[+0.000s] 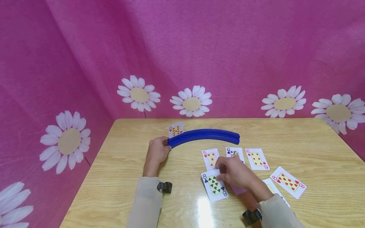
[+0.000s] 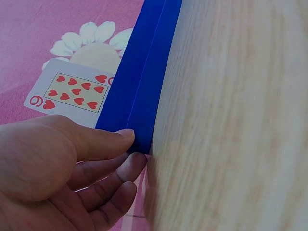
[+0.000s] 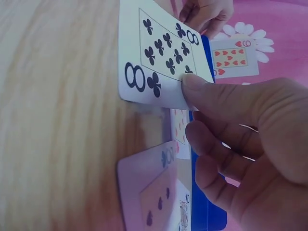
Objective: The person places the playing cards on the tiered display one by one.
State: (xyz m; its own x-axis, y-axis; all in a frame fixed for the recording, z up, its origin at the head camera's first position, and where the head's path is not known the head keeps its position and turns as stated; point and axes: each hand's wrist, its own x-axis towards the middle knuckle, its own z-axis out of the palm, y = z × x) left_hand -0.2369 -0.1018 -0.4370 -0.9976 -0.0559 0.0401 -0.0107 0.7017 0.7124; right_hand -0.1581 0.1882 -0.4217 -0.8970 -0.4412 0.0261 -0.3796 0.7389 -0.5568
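Head: my right hand (image 1: 237, 172) pinches the white rectangular 8-of-clubs card (image 1: 213, 186), nearer than the curved blue plastic-looking rack (image 1: 203, 135). Left wrist: my left hand (image 2: 72, 163) grips the rack's left end, best held steady. Right wrist: my pinch is closed to the card's thickness; light pressure should avoid bends.

Card rack (image 1: 205, 134) on table (image 1: 111, 183), nine of hearts (image 1: 176, 129) in left end, five of hearts (image 1: 210, 156) in front
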